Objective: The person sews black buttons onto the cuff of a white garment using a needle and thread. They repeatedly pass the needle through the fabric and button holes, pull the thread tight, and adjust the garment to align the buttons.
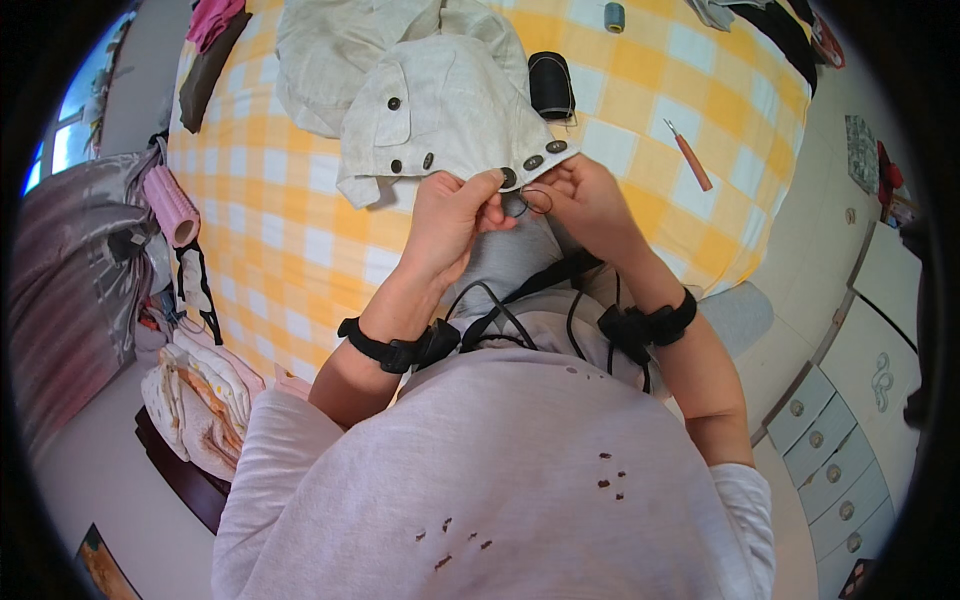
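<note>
A pale linen garment (457, 82) with dark buttons lies before me, its buttoned edge lifted toward my body. My left hand (448, 214) pinches that edge, with the thumb by a dark button (508, 178). Just to the right, my right hand (589, 202) has its fingers at the same edge, below two more buttons. A loop of dark thread (538, 212) hangs between the hands. Whether a needle is in the fingers is too small to tell.
The garment rests on a bed with a yellow-and-white checked sheet (292, 247). A black thread spool (551, 86), a grey thread spool (614, 18) and a seam ripper (688, 159) lie to the right. At the left edge is a pink foam roller (172, 206). Dark cables (499, 304) cross my lap.
</note>
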{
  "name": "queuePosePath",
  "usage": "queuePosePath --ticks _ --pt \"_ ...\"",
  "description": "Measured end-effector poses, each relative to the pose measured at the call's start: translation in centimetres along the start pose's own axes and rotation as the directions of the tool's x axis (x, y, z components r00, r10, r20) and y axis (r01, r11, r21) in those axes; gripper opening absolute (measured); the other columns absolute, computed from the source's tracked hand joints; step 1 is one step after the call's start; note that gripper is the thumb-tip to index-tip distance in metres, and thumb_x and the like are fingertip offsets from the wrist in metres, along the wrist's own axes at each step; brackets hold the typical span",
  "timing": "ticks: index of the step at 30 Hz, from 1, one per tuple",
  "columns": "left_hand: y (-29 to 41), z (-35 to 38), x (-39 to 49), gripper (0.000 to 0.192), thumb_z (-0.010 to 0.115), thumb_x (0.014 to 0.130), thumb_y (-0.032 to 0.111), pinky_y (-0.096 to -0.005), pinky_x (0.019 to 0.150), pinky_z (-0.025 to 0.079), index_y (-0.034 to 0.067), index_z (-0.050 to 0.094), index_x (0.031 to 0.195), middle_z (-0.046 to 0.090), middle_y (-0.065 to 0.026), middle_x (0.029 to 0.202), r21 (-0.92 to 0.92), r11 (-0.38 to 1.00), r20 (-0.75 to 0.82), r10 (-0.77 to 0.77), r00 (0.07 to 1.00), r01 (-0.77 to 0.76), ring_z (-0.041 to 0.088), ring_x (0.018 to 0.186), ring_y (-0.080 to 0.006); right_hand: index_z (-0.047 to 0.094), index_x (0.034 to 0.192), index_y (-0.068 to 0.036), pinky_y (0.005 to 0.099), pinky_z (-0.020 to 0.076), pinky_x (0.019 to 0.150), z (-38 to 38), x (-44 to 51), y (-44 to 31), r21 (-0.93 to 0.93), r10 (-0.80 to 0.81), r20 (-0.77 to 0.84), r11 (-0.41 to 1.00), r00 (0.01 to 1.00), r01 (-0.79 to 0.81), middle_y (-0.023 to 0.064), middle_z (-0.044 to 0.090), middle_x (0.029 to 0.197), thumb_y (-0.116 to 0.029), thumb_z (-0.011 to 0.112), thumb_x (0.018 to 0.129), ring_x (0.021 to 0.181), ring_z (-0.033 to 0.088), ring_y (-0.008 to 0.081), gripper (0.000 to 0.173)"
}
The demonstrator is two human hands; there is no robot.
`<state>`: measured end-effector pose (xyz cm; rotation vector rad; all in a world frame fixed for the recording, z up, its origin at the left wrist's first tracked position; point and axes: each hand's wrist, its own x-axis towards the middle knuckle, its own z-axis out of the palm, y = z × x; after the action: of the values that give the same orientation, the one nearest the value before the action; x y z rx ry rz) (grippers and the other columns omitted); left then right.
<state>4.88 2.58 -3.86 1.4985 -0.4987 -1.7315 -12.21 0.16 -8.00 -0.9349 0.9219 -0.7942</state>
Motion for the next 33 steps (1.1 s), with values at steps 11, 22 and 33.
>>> queuePosePath --ticks 11,22,33 --pt "-0.1 0.5 -0.3 0.024 0.063 0.086 0.011 -0.0236 0.053 0.05 -0.002 0.061 0.066 0.059 -0.0056 0.059 0.063 0.988 -0.042 0.143 0.989 -0.141 0.055 0.05 -0.0101 0.067 0.085 -0.005 0.0315 0.0454 0.064 1.3 -0.3 -2.5 -0.676 -0.651 0.082 0.52 0.754 0.522 0.0054 0.057 0.079 -0.009 0.067 0.073 0.073 0.055 0.023 0.012" --pt "-0.9 0.0 -0.1 0.025 0.068 0.082 0.013 -0.0211 0.049 0.046 -0.001 0.058 0.064 0.06 -0.0061 0.057 0.172 0.974 -0.082 0.163 0.983 -0.147 0.056 0.049 -0.0098 0.06 0.079 -0.004 0.0318 0.045 0.063 2.2 -0.5 -4.8 -0.665 -0.709 0.086 0.482 0.7 0.57 0.0067 0.058 0.081 -0.009 0.061 0.079 0.074 0.056 0.0216 0.004" --pt "-1.3 -1.4 0.4 0.021 0.063 0.086 0.011 -0.024 0.054 0.052 0.0 0.06 0.068 0.058 -0.0041 0.058 0.203 0.972 -0.118 0.14 0.983 -0.115 0.055 0.049 -0.0093 0.047 0.077 -0.005 0.0264 0.035 0.063 -11.2 -5.7 -16.4 0.481 -0.584 -0.21 0.636 0.784 0.603 0.0049 0.05 0.071 -0.016 0.04 0.1 0.064 0.039 0.0115 0.026"
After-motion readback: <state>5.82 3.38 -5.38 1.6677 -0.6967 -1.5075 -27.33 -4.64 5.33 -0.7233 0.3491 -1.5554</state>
